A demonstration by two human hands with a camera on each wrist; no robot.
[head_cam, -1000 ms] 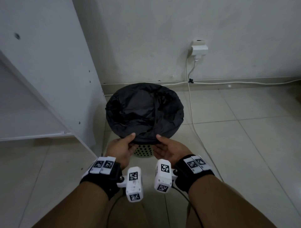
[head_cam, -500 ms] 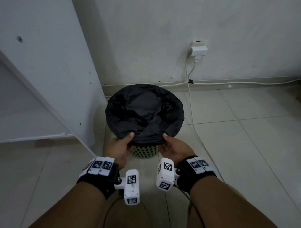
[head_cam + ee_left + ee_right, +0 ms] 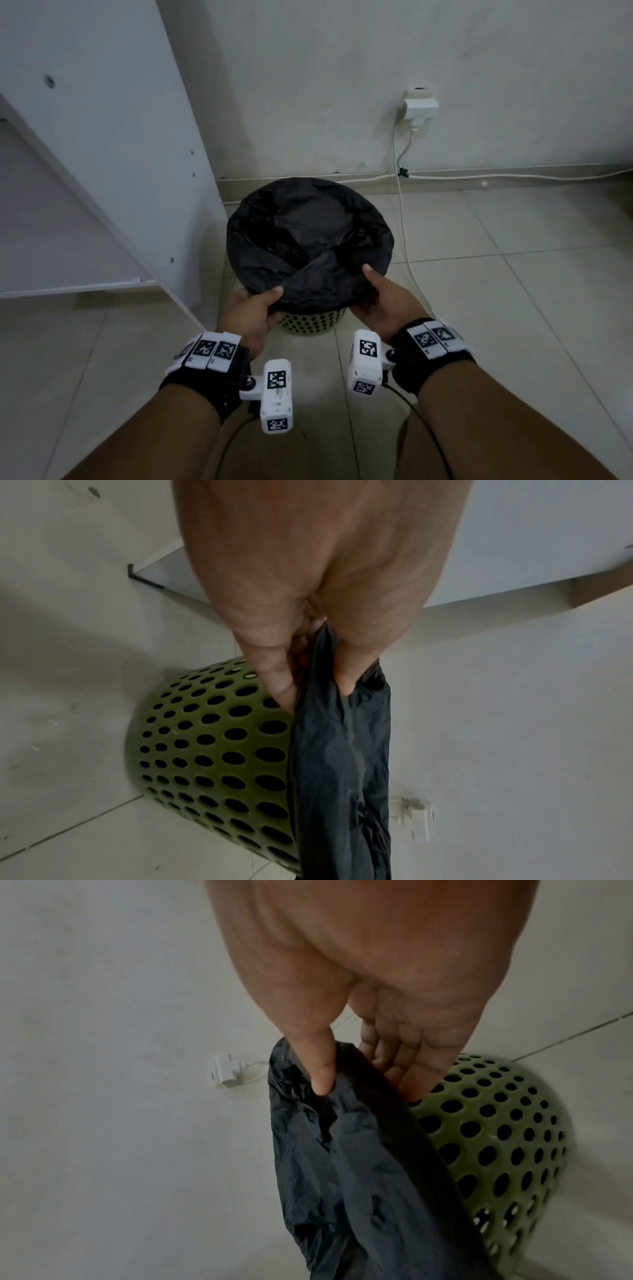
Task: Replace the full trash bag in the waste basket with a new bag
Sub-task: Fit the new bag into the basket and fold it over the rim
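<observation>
Now that my right hand has slid right along the near rim, both hands pinch the black bag. My left hand hasn't moved, so I judge the fold is seating on the basket.

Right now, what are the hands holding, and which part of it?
Both hands pinch the black trash bag by its folded-over edge at the near rim of the green basket: left hand, right hand.

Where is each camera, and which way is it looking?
Head: on the person's head, looking down at the black trash bag, green basket, left hand and right hand.
Left wrist: looks along the left hand pinching the bag's edge beside the basket.
Right wrist: looks along the right hand gripping the bag.
Shared: all show bag and basket; each also shows the wall plug.
</observation>
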